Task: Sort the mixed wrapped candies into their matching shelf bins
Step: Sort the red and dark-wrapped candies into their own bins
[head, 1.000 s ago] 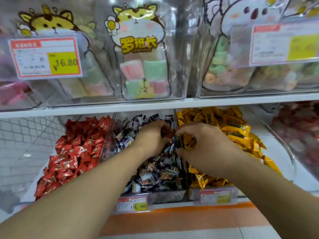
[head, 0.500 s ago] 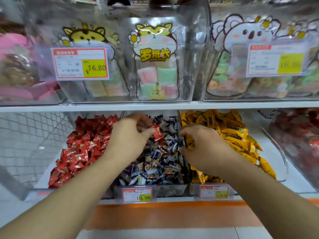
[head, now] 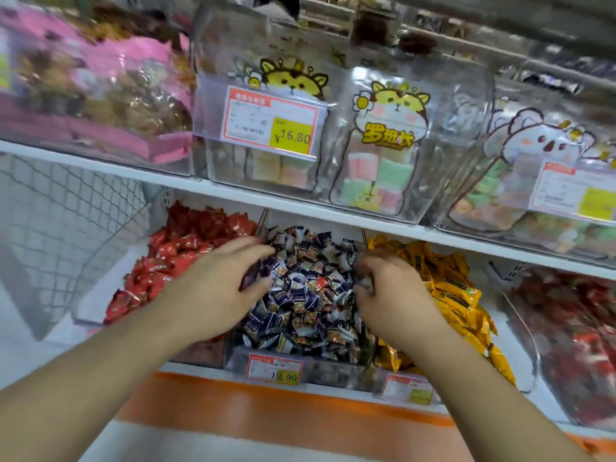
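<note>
A person's two bare hands work at a lower shelf of candy bins, below clear tubs of pastel marshmallow packs (head: pixel 380 181) on the shelf above. Left of the left hand (head: pixel 213 288) lies the bin of red-wrapped candies (head: pixel 186 251), its heap running under the wrist. That hand's grip is spread, fingers extended and loosely apart, reaching over the divider toward the middle bin; motion blur hides whether it touches anything. Between the two hands sits the bin of dark blue and white wrapped candies (head: pixel 306 295), a few red pieces mixed in, with a price tag (head: pixel 275 368) on its front wall. The right hand (head: pixel 393 295) rests at that bin's right edge, fingers curled downward into the pile; what the grip pinches cannot be told. Just right of it are the yellow-wrapped candies (head: pixel 446 288), and farther right a blurred bin of red sweets (head: pixel 573 328).
</note>
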